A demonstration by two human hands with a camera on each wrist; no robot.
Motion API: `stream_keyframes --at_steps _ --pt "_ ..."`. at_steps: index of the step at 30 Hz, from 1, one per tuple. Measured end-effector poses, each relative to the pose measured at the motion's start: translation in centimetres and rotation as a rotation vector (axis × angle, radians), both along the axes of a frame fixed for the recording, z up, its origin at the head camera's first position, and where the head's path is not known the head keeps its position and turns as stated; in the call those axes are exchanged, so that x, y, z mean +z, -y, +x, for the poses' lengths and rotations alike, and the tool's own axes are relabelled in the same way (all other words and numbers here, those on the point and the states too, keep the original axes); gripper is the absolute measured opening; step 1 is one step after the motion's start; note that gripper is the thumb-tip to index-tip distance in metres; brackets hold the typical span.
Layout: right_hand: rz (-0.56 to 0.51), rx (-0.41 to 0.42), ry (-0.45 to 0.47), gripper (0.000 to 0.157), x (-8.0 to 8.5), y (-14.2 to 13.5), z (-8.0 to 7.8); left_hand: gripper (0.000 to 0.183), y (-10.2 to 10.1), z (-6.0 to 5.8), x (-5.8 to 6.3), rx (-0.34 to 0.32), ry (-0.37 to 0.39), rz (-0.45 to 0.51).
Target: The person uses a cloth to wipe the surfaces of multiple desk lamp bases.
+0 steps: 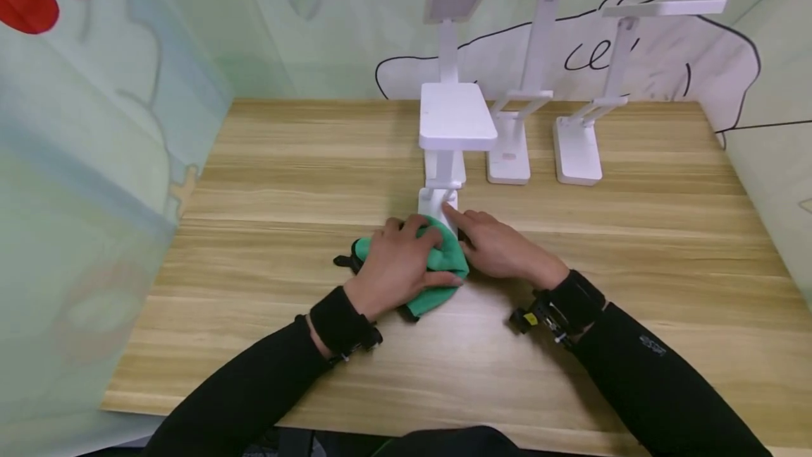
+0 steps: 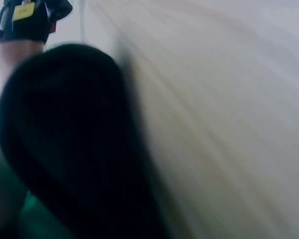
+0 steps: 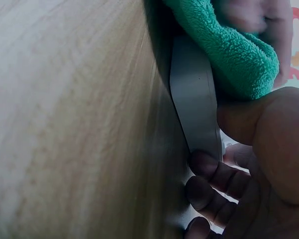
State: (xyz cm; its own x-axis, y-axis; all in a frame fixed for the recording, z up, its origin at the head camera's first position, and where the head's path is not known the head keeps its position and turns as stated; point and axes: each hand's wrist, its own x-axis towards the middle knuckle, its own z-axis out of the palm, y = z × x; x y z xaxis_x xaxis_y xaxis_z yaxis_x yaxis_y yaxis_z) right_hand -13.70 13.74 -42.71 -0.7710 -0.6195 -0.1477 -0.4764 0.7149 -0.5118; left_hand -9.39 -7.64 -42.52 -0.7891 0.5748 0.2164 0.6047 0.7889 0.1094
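A white desk lamp [image 1: 457, 115] stands mid-table, its flat head above its base [image 1: 438, 202]. My left hand [image 1: 398, 263] grips a green towel [image 1: 447, 256] with black edging, pressing it over the near part of that base. My right hand [image 1: 497, 245] holds the base from its right side. Up close in the right wrist view, the thumb [image 3: 241, 122] lies on the base's upper side and fingertips [image 3: 202, 162] meet its edge near the tabletop. A dark, blurred part of the towel [image 2: 74, 139] fills much of the left wrist view, hiding the left fingers.
Three more white desk lamps stand along the back: one directly behind the held lamp [image 1: 447, 48], one right of it [image 1: 507, 150], and another farther right [image 1: 579, 154]. A printed backdrop [image 1: 317, 34] rises behind the wooden table [image 1: 285, 182], with a pale panel [image 1: 82, 231] on the left.
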Motion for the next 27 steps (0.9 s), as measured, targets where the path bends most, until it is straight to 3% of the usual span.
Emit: stream_keyframes --at_steps 4,9,15,19,21,24,27 --pt "0.004 -0.011 0.007 0.062 0.0 -0.2 0.1 0.061 -1.2 0.3 -0.1 0.070 -0.034 -0.041" --pt "0.007 0.003 -0.016 0.064 -0.1 -0.3 0.1 0.061 -1.4 0.1 0.5 0.062 -0.005 -0.098" --pt "0.002 0.014 -0.012 0.066 0.2 -0.2 0.0 0.037 -0.5 -0.8 1.2 -0.067 0.102 -0.131" --pt "0.002 0.010 -0.001 0.070 0.2 -0.1 -0.1 0.019 1.0 -1.4 1.2 -0.169 0.136 -0.089" --pt "0.003 0.010 0.007 0.072 0.2 -0.1 -0.2 0.017 2.0 -1.8 1.1 -0.189 0.136 -0.060" --pt "0.007 0.005 0.025 0.073 0.3 -0.1 -0.2 0.020 3.6 -2.8 1.0 -0.130 0.136 -0.029" --pt "0.014 -0.002 0.040 0.073 0.3 -0.1 -0.2 0.021 5.2 -3.7 1.2 0.011 0.192 0.008"
